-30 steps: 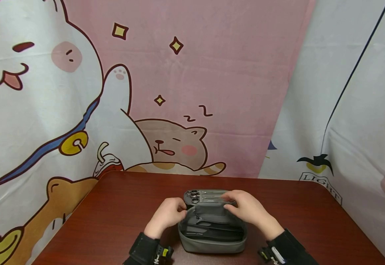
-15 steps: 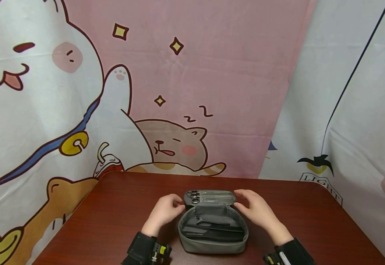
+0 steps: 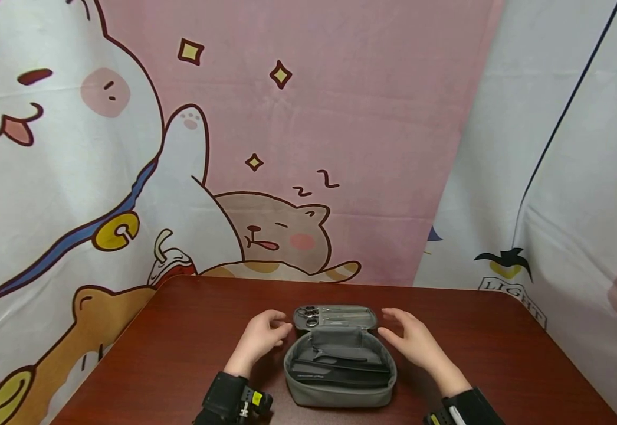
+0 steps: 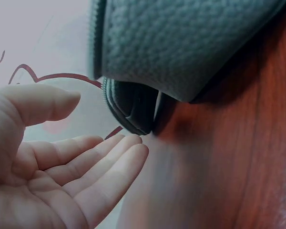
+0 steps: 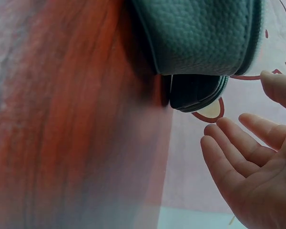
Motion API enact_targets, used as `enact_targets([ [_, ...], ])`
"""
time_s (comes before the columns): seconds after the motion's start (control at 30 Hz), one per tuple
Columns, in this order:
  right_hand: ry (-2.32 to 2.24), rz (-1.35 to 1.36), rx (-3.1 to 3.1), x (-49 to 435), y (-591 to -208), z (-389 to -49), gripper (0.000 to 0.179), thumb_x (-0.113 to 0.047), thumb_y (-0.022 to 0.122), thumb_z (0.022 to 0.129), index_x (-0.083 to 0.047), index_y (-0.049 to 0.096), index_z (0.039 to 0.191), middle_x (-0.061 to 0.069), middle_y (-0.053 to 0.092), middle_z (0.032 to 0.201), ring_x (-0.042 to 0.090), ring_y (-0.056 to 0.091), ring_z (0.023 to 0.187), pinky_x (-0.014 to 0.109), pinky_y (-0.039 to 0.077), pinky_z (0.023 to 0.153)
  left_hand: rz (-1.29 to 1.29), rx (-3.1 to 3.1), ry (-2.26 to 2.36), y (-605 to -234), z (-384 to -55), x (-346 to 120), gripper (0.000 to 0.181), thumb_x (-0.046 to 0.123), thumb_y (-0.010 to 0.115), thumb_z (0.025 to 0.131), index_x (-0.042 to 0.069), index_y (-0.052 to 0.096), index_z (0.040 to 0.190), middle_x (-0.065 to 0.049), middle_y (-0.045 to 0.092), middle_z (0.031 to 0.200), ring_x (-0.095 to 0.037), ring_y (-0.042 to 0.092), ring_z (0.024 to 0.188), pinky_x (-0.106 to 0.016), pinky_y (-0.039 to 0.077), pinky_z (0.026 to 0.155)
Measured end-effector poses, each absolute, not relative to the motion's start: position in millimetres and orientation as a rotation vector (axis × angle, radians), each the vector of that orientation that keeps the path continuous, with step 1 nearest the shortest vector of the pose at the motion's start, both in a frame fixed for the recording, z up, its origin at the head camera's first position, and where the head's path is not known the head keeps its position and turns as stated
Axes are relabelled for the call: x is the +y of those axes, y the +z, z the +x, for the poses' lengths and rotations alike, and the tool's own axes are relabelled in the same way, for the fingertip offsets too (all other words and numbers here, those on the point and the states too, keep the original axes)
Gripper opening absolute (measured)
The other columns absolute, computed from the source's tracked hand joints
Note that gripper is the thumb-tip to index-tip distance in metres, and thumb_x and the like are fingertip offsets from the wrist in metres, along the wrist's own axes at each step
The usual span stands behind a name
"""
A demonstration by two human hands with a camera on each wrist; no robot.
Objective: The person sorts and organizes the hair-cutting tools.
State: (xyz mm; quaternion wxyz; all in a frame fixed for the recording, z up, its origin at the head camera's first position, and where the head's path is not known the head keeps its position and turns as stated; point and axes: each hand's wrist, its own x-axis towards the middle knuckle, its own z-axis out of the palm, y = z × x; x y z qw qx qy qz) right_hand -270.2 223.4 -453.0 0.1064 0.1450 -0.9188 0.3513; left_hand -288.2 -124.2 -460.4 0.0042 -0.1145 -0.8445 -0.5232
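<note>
A grey zippered case [image 3: 340, 397] stands on the table with its lid [image 3: 371, 321] folded back behind it. Metal scissors handles [image 3: 311, 316] show at the left of the lid, beside a clear pocket. Inside the case lie long black items [image 3: 340, 375], their kind unclear. My left hand [image 3: 261, 337] is just left of the lid, fingers loosely bent and holding nothing. On the other side, my right hand [image 3: 413, 342] spreads its thumb and fingers, apart from the lid. Both wrist views show bare palms near the textured case wall [image 4: 176, 43].
The reddish-brown wooden table [image 3: 181, 354] reaches back to a hanging cloth [image 3: 383, 147] printed with cartoon animals. Pale cloth [image 3: 568, 177] hangs at the right. Each wrist wears a black band, such as the left wristband [image 3: 226, 398].
My right hand has let go of the lid and moved right, away from it. The left hand has drawn back a little to the left. The case stays where it was.
</note>
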Motion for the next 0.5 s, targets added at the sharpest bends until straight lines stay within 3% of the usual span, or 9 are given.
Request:
enact_targets([
  [0.33,1.205,0.351,-2.738,226.8,-458.0,-271.5,0.048,-0.025,0.069,0.094,0.002,0.056,0.132,0.020,0.062,0.123,0.037,0.063,0.109,0.049,0.052,0.087,-0.284,-2.550,-1.947,-474.1,-294.7,-123.4,0.047,0.015,0.068,0.094,-0.017,0.053,0.125,-0.020,0.066,0.103,-0.035,0.069,0.089,-0.040,0.058,0.072],
  [0.5,1.308,0.283,-2.749,227.8,-460.1,-274.6,0.050,-0.026,0.068,0.095,0.004,0.054,0.134,0.020,0.063,0.122,0.036,0.063,0.108,0.046,0.054,0.085,-0.265,-2.524,-2.095,-479.8,-301.6,-124.9,0.052,0.018,0.066,0.096,-0.020,0.049,0.128,-0.026,0.063,0.112,-0.037,0.067,0.096,-0.043,0.057,0.078],
])
